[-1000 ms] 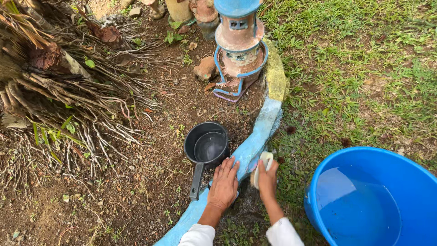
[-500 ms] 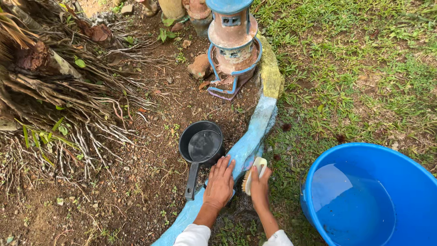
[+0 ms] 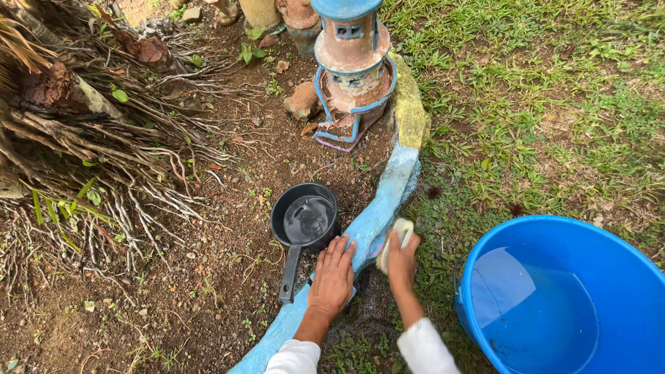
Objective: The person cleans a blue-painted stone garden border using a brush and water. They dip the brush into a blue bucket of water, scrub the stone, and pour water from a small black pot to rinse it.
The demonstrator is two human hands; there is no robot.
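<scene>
Where hands meet the curb, positions are given relative to the blue-painted curb (image 3: 388, 201):
Right hand (image 3: 402, 260): fingers clamped on a pale yellow sponge (image 3: 396, 232), pressed against the curb's grass-side face.
Left hand (image 3: 334, 273): fingers together, palm flat on the curb's top.
Curb: curved, rough concrete, worn blue paint.
Saucepan (image 3: 305, 221): dark, round, long-handled, water inside; just beside the curb, soil side.
Basin (image 3: 554, 305): blue plastic, water-filled; grass side.

sponge (image 3: 396, 239) | pale yellow | pressed vs blue curb (image 3: 388, 197) side
</scene>
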